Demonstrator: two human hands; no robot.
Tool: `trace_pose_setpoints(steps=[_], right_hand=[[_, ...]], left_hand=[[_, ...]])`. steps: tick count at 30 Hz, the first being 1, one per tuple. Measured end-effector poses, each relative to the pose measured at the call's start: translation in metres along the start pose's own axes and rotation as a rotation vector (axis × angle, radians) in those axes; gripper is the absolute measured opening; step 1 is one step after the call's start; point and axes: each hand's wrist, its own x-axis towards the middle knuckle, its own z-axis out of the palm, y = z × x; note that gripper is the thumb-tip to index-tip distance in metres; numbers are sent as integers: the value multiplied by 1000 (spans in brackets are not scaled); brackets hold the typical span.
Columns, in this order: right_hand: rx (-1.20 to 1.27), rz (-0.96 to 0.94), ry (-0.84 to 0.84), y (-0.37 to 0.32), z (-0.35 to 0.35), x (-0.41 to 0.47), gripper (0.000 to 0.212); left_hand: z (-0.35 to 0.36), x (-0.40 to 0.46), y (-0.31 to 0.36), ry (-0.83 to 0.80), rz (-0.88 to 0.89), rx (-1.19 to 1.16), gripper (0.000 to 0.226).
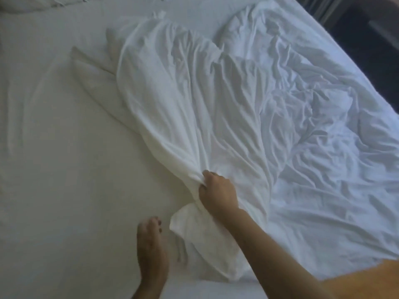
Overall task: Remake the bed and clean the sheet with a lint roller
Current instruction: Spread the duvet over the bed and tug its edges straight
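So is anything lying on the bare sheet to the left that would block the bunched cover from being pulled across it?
Nothing visible does. The right hand grips the bunched cover; the fitted sheet beside it lies bare. Only the left hand rests there, near the bottom edge.

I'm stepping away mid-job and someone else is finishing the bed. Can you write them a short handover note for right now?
Right hand: shut on a gathered bunch of the loose white top sheet, near its lower end.
Left hand: resting on the fitted sheet, holding nothing; whether it is open or loosely curled is unclear.
The top sheet lies crumpled across the bed's right half; the left half shows bare fitted sheet with a few creases. A pillow edge shows at top left.
Done: nothing visibly finished.
Left: spread and smooth the top sheet, then lint-roll. No lint roller in view.
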Motion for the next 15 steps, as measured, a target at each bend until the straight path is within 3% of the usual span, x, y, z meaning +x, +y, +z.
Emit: trace_pose_setpoints(steps=[2, 4, 7, 8, 10, 12, 15], right_hand=[[121, -90, 29, -8, -6, -30, 8], [303, -137, 15, -17, -9, -63, 8], [513, -103, -127, -26, -1, -104, 13], [511, -78, -169, -25, 4, -112, 15], [430, -11, -230, -23, 14, -120, 28], [355, 47, -288, -27, 22, -119, 51], [464, 101, -279, -63, 40, -113, 68]], left_hand=[[0, 40, 20, -72, -143, -87, 62], [5, 76, 55, -276, -244, -228, 62], [5, 97, 79, -542, -306, -522, 38], [1, 99, 81, -542, -304, -512, 30], [-17, 105, 74, -352, -222, -359, 25], [-50, 114, 54, -63, 4, -105, 35], [-114, 105, 11, 203, 269, 165, 37]])
